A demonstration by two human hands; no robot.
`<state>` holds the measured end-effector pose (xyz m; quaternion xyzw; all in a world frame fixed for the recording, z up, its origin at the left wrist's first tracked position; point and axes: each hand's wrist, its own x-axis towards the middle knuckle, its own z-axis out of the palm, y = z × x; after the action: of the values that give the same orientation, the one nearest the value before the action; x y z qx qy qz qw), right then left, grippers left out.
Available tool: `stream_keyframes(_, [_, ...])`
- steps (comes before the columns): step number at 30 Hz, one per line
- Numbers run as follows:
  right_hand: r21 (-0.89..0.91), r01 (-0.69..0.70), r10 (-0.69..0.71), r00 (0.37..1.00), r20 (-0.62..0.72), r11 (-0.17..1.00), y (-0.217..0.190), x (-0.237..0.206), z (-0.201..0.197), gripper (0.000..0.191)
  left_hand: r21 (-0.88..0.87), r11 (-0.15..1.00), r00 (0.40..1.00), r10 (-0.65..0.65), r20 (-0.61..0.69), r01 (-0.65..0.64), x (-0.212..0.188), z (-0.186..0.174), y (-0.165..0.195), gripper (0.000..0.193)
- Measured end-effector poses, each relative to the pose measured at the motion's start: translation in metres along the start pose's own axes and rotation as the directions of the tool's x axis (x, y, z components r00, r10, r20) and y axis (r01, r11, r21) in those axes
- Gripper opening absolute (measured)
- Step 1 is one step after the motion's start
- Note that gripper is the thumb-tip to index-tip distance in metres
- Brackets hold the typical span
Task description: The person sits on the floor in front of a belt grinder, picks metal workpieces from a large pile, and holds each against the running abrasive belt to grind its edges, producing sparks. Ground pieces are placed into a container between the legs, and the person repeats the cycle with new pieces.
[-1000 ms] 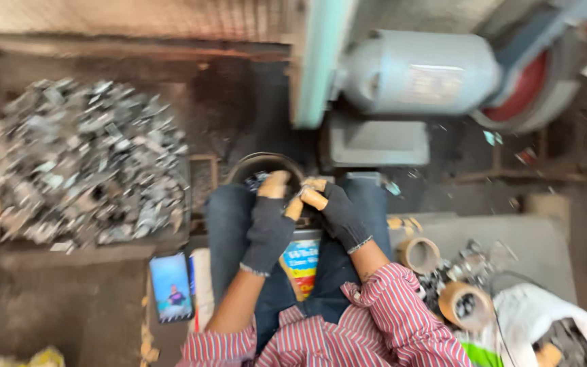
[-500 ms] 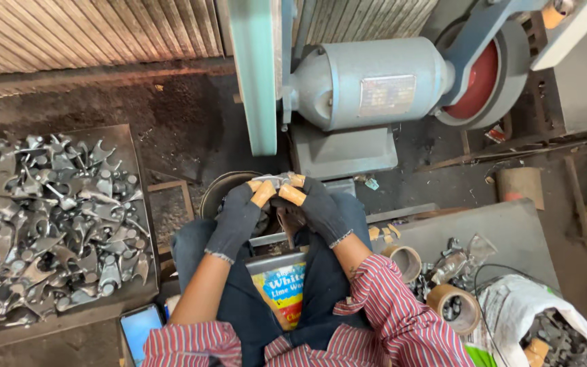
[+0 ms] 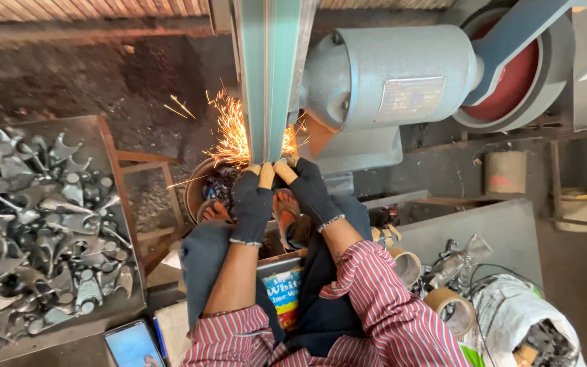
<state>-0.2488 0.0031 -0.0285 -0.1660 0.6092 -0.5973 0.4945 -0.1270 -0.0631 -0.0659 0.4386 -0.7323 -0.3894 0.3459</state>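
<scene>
Both my hands wear dark knit gloves with taped orange fingertips. My left hand (image 3: 251, 200) and my right hand (image 3: 307, 187) are pressed together at the bottom of a vertical grey-green sanding belt (image 3: 268, 78). They pinch a small workpiece against the belt; the piece itself is hidden by my fingers. Orange sparks (image 3: 229, 132) spray out to the left of the belt and a few to its right. A round dark bowl (image 3: 202, 190) sits just under the sparks, in front of my knees.
A grey electric motor (image 3: 392, 75) with a red wheel (image 3: 518, 78) stands right of the belt. A tray (image 3: 107, 149) of several grey metal castings lies at left. A phone (image 3: 130, 343) lies bottom left; tape rolls (image 3: 450, 306) and a white bag (image 3: 518, 319) sit at right.
My hands rose from my lap up to the belt, and sparks now fly where there were none. The camera view has shifted closer to the machine.
</scene>
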Motion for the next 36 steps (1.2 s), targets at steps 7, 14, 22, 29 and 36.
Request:
stream_keyframes(7, [0.071,0.056,-0.045,0.988,-0.146,0.996,-0.001,-0.017,-0.006,0.025,-0.083,0.993,0.992,0.090,0.083,-0.083,0.005,0.009,0.016,0.019])
stream_keyframes(14, [0.025,0.210,-0.209,0.978,-0.013,0.977,-0.013,-0.066,-0.016,0.030,-0.432,0.902,0.880,0.230,0.416,-0.032,-0.016,-0.074,0.046,0.032])
stream_keyframes(22, [-0.121,0.162,-0.123,0.952,0.281,0.979,-0.018,-0.078,-0.016,0.036,-0.259,0.897,0.782,-0.137,0.608,0.358,-0.025,-0.083,0.039,0.038])
stream_keyframes(29, [-0.091,0.110,-0.111,0.994,-0.002,0.990,-0.027,-0.021,0.026,0.030,-0.299,0.947,0.972,-0.051,0.230,0.121,0.017,-0.045,0.027,0.030])
stream_keyframes(36, [-0.153,0.258,-0.258,0.966,0.022,0.954,-0.009,-0.008,-0.002,0.025,-0.491,0.863,0.990,-0.061,0.129,0.117,0.009,-0.002,0.029,0.025])
